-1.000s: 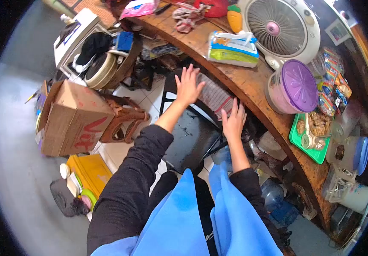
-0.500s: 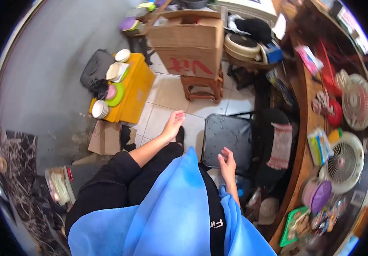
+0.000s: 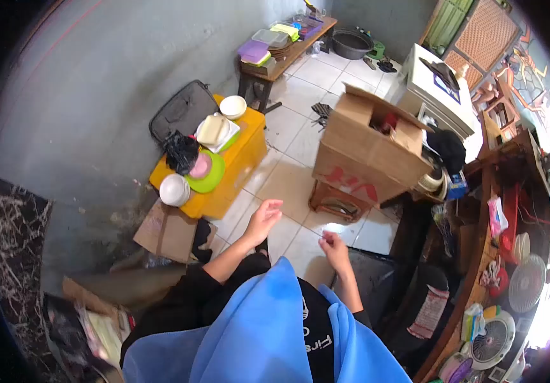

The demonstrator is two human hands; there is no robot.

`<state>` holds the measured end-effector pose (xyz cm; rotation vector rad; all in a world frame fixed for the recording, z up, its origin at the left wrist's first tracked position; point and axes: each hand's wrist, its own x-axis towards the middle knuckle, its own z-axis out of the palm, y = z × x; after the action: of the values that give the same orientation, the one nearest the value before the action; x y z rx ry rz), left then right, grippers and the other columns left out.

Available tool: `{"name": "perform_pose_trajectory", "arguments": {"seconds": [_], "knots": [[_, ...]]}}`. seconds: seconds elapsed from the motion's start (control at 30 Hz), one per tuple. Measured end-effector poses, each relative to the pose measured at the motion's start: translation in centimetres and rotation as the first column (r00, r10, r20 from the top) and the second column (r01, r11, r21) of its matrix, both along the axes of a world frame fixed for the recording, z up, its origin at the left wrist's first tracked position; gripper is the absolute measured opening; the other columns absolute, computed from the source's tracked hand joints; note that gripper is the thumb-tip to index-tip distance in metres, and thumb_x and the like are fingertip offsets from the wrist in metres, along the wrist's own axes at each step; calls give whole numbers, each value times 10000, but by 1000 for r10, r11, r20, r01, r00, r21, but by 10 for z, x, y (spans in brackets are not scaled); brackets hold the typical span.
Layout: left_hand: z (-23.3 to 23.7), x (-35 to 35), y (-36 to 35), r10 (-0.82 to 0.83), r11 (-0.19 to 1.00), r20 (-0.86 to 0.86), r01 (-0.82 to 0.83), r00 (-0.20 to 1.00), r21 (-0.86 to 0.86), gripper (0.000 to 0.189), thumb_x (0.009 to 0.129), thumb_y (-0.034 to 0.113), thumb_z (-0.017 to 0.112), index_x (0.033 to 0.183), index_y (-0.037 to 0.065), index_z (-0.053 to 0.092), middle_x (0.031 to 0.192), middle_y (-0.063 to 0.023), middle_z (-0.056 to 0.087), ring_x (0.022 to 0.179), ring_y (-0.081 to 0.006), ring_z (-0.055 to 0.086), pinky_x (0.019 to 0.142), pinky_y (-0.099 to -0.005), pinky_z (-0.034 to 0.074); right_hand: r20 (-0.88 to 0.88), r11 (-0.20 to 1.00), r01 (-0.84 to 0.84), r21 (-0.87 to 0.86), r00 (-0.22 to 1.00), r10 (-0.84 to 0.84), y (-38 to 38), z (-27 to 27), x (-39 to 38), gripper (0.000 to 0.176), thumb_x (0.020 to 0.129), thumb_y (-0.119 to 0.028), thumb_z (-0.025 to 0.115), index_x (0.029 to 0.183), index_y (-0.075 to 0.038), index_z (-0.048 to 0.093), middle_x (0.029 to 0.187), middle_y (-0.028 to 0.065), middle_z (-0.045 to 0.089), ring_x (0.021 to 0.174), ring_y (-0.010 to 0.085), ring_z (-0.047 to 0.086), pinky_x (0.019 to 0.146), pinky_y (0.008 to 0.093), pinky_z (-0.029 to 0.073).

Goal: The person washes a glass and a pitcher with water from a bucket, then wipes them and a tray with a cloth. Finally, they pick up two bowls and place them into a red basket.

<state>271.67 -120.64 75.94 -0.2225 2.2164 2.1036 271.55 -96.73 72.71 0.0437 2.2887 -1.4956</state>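
My left hand is held out over the white tiled floor, palm turned inward, fingers stretched and loosely together, with nothing in it. Nearest to it stands the yellow box, which bears a stack of white bowls, a green plate and a black plastic bag. My right hand hangs in the air beside the dark folding chair, its fingers loosely bent and empty. Ahead of both hands, a large open cardboard box rests on a brown stool.
A wooden bench with plastic containers runs along the grey wall. A black basin stands at the back. To the right, a wooden shelf holds fans and small items. A flattened carton lies at the left.
My view has lifted and turned left, showing the bench and back of the room. I appear nearer the cardboard box. Both hands stay raised and empty; the right fingers look more bent.
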Motion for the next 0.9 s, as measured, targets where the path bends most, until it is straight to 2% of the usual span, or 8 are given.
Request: {"name": "perform_pose_trajectory", "arguments": {"seconds": [0.17, 0.23, 0.37, 0.47, 0.53, 0.63, 0.83, 0.9], "knots": [[-3, -57, -95, 59, 998, -42, -58, 997, 22, 305, 806, 117, 510, 1089, 36, 430, 1101, -86, 474, 987, -211, 486, 842, -304, 390, 85, 956, -272, 109, 961, 264, -106, 21, -64, 444, 732, -274, 600, 1091, -34, 496, 1004, 170, 565, 829, 263, 574, 732, 344, 448], [10, -75, -128, 87, 996, -4, -87, 996, 31, 306, 805, 119, 512, 1088, 34, 432, 1102, -88, 470, 976, -204, 489, 836, -299, 391, -40, 891, -407, 202, 905, 423, -139, 35, -94, 447, 724, -284, 602, 1087, -44, 501, 991, 192, 553, 847, 305, 561, 746, 360, 441], [20, -109, -166, 160, 981, -21, -157, 987, 111, 300, 817, 112, 503, 1093, 15, 435, 1100, -91, 472, 986, -148, 470, 869, -264, 356, -149, 918, -287, 276, 930, 335, -181, 67, -137, 419, 726, -263, 595, 1079, -56, 502, 1020, 201, 528, 905, 344, 530, 779, 386, 423], [-1, -134, -181, 186, 975, 6, -185, 983, 121, 300, 816, 150, 509, 1089, 44, 444, 1102, -70, 477, 987, -137, 469, 854, -261, 359, -105, 888, -374, 269, 905, 413, -190, 64, -168, 413, 726, -243, 593, 1075, -44, 500, 1018, 198, 529, 918, 349, 524, 791, 386, 417], [-12, -156, -186, 212, 961, 165, -236, 963, 142, 308, 811, 202, 514, 1090, 89, 448, 1124, -45, 476, 1002, -132, 468, 847, -275, 353, -63, 885, -419, 203, 896, 439, -191, 58, -191, 407, 724, -219, 602, 1066, -22, 503, 983, 201, 547, 888, 326, 545, 776, 363, 429], [26, -199, -177, 176, 937, 353, -267, 919, 227, 297, 801, 201, 520, 1079, 114, 461, 1075, -28, 499, 930, -114, 484, 791, -294, 364, -39, 942, -324, 85, 944, 328, -199, 72, -235, 395, 722, -182, 608, 1065, -13, 504, 972, 191, 559, 859, 288, 565, 747, 340, 446], [60, -321, -169, 117, 956, 219, -169, 969, 238, 284, 807, 213, 505, 1074, 130, 452, 1096, 1, 490, 940, -113, 487, 776, -283, 344, -281, 964, -258, -55, 931, 233, -209, 137, -358, 398, 726, -143, 603, 1084, -17, 481, 1009, 174, 540, 850, 263, 568, 730, 336, 451], [82, -367, -161, 104, 960, 213, -153, 972, 233, 279, 809, 202, 503, 1073, 127, 449, 1101, -3, 487, 942, -114, 489, 778, -281, 344, -405, 979, -195, 64, 891, 204, -202, 159, -390, 398, 727, -134, 597, 1092, -28, 478, 986, 170, 537, 855, 267, 558, 734, 345, 443]]}}
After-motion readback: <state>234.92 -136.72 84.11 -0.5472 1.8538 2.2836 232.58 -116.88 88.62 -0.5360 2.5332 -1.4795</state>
